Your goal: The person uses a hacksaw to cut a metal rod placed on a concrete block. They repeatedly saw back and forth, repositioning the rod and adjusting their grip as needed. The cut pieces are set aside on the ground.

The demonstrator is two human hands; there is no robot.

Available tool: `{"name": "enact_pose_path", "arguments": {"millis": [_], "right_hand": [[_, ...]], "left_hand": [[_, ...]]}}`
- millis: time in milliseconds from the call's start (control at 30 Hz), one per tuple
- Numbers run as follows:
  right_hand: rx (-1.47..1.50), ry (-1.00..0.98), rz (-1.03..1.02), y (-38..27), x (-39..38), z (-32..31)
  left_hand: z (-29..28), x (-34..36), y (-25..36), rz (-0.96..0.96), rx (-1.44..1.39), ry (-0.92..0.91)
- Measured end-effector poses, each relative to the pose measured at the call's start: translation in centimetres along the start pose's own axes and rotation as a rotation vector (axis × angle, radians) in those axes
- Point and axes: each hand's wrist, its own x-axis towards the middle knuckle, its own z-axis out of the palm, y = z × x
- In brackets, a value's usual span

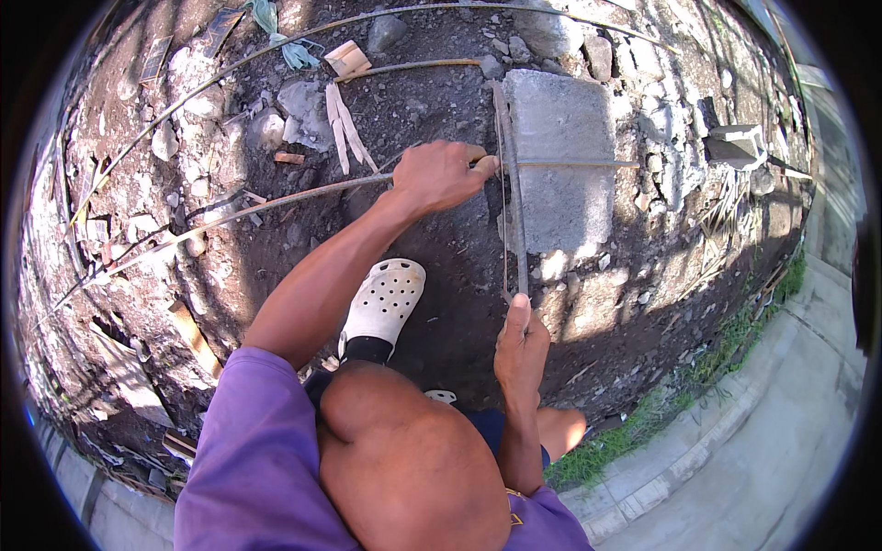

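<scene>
A long thin steel rod [303, 195] runs from the left across the soil and over a grey concrete block [570, 216]. My left hand [439, 174] is closed around this rod just left of the block. A hacksaw [516, 216] lies across the rod at about a right angle, along the block's left edge. My right hand [520, 354] grips the hacksaw at its near end, the fingers hiding the handle. The saw's thin blade shows beside its frame, close to my left thumb. To the right of the saw, the rod's end [617, 164] reaches slightly past the block.
Another long curved rod [358, 18] arcs across the far ground, with a shorter rod [413, 65] nearer. Stones, wood scraps [347, 59] and a bent metal channel [737, 145] lie about. My shoe [384, 298] stands below my left hand. A concrete path [735, 450] borders the right side.
</scene>
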Motion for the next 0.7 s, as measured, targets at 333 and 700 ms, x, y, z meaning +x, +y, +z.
{"name": "enact_pose_path", "arguments": {"millis": [333, 700], "right_hand": [[0.000, 0.037, -0.085, -1.0, 3.0, 1.1], [-0.115, 0.046, -0.118, -3.3, 6.1, 1.6]], "left_hand": [[-0.4, -0.3, 0.4, 0.004, -0.009, 0.004], [0.6, -0.1, -0.3, 0.020, -0.018, 0.066]]}}
